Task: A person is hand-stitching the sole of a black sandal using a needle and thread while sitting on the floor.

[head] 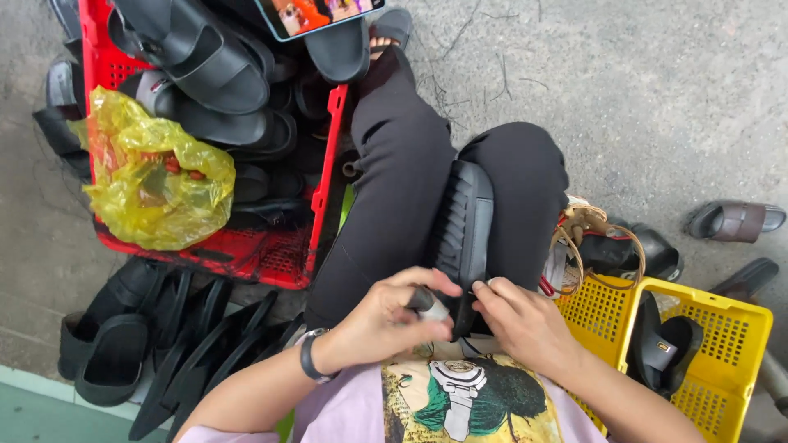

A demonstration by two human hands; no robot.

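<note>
I log: left hand (384, 318) curled around small grey tool (428, 305), tip at sandal heel. Right hand (519, 318) pinching near end of black sandal (461, 230). Sandal sole-up between knees, running away from hands. Beyond: red crate (271, 254), yellow bag (152, 176).

Matt black ribbed rubber sandal sole (462, 217) lying on soft black cloth trousers (394, 172); glossy crinkled yellow plastic bag (152, 176) sitting in perforated red plastic crate (271, 254); yellow plastic mesh basket (739, 328) standing on rough grey concrete floor (640, 90)
</note>
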